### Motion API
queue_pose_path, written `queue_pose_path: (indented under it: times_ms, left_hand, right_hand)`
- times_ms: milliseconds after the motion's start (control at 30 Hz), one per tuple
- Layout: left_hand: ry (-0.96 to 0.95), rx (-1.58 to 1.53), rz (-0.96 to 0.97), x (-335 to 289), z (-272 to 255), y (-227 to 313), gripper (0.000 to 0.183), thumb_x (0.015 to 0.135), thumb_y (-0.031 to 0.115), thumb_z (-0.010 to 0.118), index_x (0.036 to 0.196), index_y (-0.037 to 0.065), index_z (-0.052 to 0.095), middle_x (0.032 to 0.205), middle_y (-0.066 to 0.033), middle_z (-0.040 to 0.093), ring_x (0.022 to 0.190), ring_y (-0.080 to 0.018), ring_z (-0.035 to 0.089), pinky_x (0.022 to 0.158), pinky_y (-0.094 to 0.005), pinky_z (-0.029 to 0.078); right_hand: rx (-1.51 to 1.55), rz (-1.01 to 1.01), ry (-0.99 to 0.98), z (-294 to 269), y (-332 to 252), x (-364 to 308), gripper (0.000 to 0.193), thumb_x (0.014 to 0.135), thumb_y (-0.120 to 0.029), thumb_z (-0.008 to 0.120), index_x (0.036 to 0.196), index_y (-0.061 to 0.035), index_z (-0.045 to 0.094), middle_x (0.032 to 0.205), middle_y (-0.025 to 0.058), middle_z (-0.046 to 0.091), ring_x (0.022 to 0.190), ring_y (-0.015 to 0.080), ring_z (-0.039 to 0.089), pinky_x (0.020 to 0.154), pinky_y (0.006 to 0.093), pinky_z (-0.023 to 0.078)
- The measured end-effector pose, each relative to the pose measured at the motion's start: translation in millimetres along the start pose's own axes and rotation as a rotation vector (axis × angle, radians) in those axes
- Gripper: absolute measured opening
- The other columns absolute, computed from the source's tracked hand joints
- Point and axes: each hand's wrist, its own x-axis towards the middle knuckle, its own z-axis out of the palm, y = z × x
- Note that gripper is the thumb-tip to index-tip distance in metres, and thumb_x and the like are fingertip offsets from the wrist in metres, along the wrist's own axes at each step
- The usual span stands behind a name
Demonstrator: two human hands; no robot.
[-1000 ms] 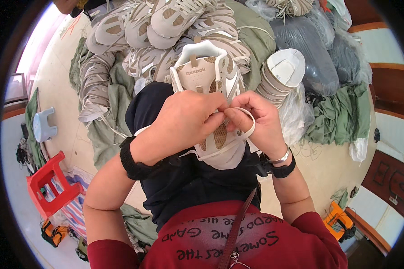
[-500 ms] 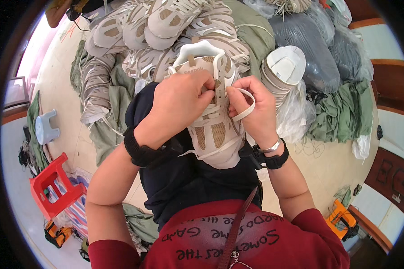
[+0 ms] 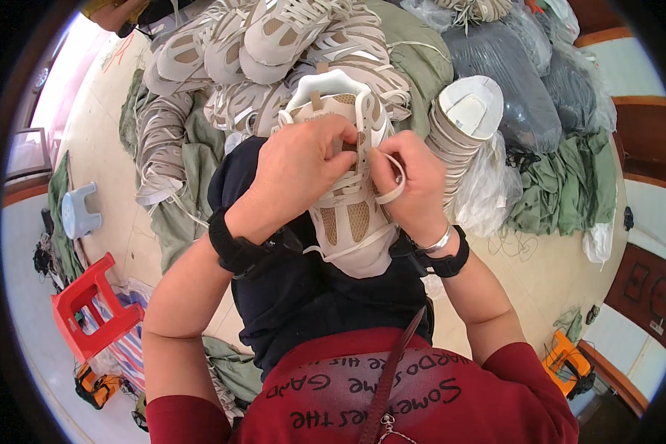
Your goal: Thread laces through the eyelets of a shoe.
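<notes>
A beige sneaker (image 3: 351, 260) with tan mesh panels rests on my lap, toe toward me, partly laced. My left hand (image 3: 297, 176) lies across its tongue, thumb and fingers pinched on the edge of the lacing opening. On the other side, close against the row of eyelets, my right hand (image 3: 416, 181) is closed on a flat, off-white shoelace (image 3: 394, 194). That lace loops out around the fingers. Its tip is hidden by my hand. More lace trails across the toe.
Beyond my knees lies a heap of similar sneakers (image 3: 281, 44) on green cloth. A stack of shoes (image 3: 470, 111) stands right, beside plastic-wrapped dark bundles (image 3: 503, 81). A red stool (image 3: 96, 307) and a light-blue stool (image 3: 80, 211) are at left.
My right hand has moved slightly left and turned inward, nearer the eyelets, carrying the lace loop with it. My left hand keeps its pinch on the shoe.
</notes>
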Motion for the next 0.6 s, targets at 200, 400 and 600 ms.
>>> queue_pose_path:
  times_ms: [200,400,600]
  left_hand:
    - [0.003,0.011,-0.004,-1,0,4,0.020,0.078,0.012,0.070,0.096,0.006,0.066,0.056,-0.0062,0.050,0.050,-0.0162,0.049,0.050,-0.0314,0.038]
    - [-0.028,0.076,0.066,9,5,4,0.018,0.078,0.014,0.066,0.093,0.005,0.065,0.061,-0.0096,0.056,0.054,-0.0241,0.055,0.053,-0.0366,0.042]
    - [-0.103,0.301,0.154,10,-2,6,0.013,0.081,0.013,0.062,0.091,0.005,0.061,0.069,-0.0143,0.063,0.062,-0.0324,0.063,0.057,-0.0430,0.047]
  right_hand:
    - [0.149,0.192,-0.190,-7,5,8,0.009,0.087,-0.008,0.066,0.088,-0.0007,0.060,0.070,0.0069,0.059,0.062,0.0144,0.059,0.056,0.0292,0.047]
    - [0.566,0.597,-0.270,-18,3,9,0.011,0.094,-0.013,0.061,0.094,-0.0014,0.061,0.072,-0.0004,0.059,0.061,0.0054,0.057,0.053,0.0221,0.046]
    - [0.374,0.441,-0.265,-7,4,4,0.010,0.096,-0.014,0.056,0.099,-0.0042,0.058,0.076,0.0009,0.059,0.060,0.0053,0.055,0.051,0.0223,0.046]
